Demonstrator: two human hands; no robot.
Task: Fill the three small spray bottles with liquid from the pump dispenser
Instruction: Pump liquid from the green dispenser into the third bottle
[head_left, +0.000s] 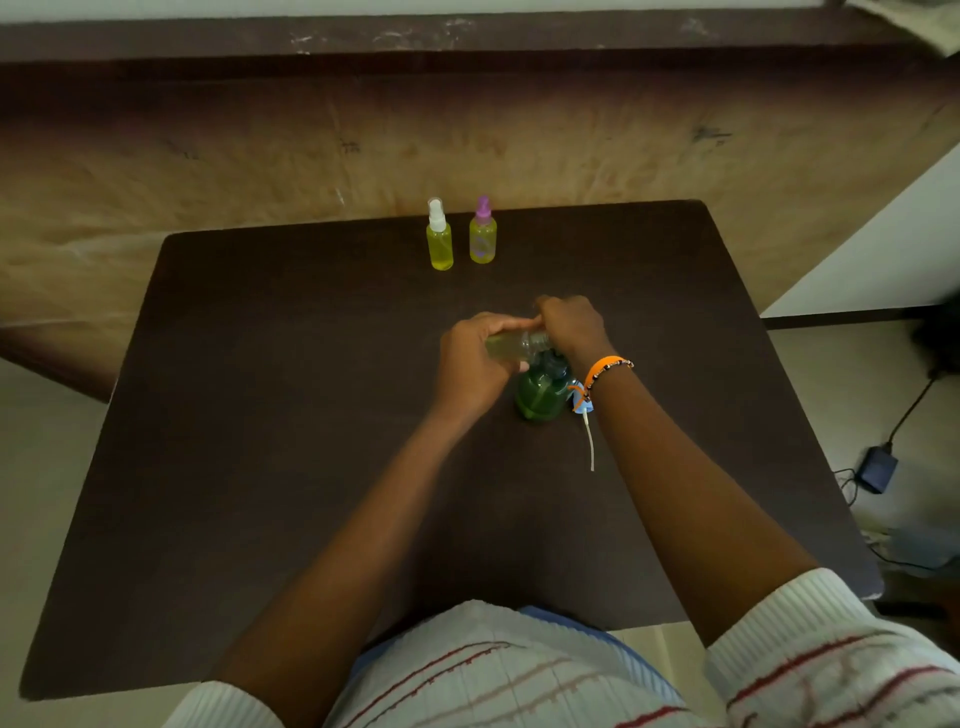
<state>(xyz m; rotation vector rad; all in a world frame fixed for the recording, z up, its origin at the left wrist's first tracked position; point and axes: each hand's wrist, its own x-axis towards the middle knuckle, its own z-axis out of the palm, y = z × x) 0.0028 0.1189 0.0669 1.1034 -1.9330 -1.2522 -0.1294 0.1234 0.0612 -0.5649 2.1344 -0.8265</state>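
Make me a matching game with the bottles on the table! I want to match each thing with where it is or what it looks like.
Things:
1. white-capped bottle
2. purple-capped bottle
3. open small bottle
4. green pump bottle

Descriptions:
A. held on its side in the left hand
B. stands under both hands, nearer the person
C. stands at the far edge of the table, on the left of the pair
D. stands at the far edge, on the right of the pair

Pairs: 1-C, 2-D, 3-A, 4-B
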